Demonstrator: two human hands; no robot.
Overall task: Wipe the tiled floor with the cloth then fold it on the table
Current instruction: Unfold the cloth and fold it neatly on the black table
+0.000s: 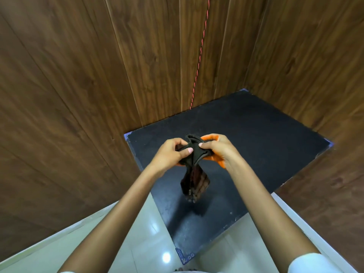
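A dark brown-black cloth (194,182) with fringed ends hangs in the air above the black table (256,146). Both hands pinch its bunched top edge. My left hand (171,154) grips it from the left, thumb on top. My right hand (216,149) grips it from the right; orange colour shows on the fingertips and heel of that hand, and whether it is a stain or something held I cannot tell. The cloth's lower end dangles over the table's near part without touching it. The glossy pale tiled floor (137,243) lies below, near the bottom of the view.
Dark wood-panelled walls (78,85) enclose the table on the left, back and right. A thin red cord (201,54) runs down the back wall to the table's far edge. White skirting (49,241) lines the floor. The table's near corner (185,257) juts toward me.
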